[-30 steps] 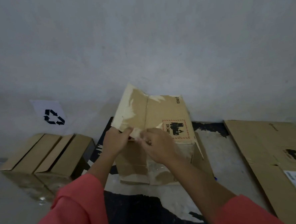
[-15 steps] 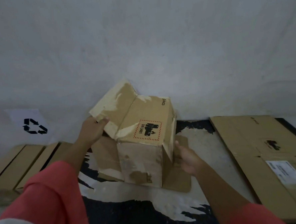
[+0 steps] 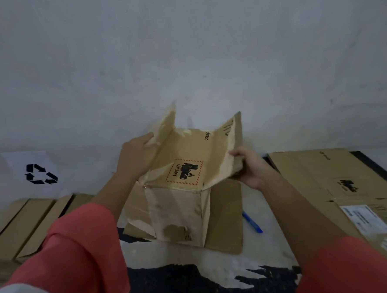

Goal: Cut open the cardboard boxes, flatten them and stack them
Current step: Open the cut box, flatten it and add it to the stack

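Right hand (image 3: pixel 250 170) has risen from low beside the box (image 3: pixel 178 213) to the right flap (image 3: pixel 232 132), pinching its edge with fingers curled over. Left hand (image 3: pixel 135 159) lies against the outside of the left flap (image 3: pixel 164 127); thumb hidden, grip unclear. Box stands upright on the floor (image 3: pixel 269 223) between both hands, equally near; flaps hinge along its front-to-back long edges.
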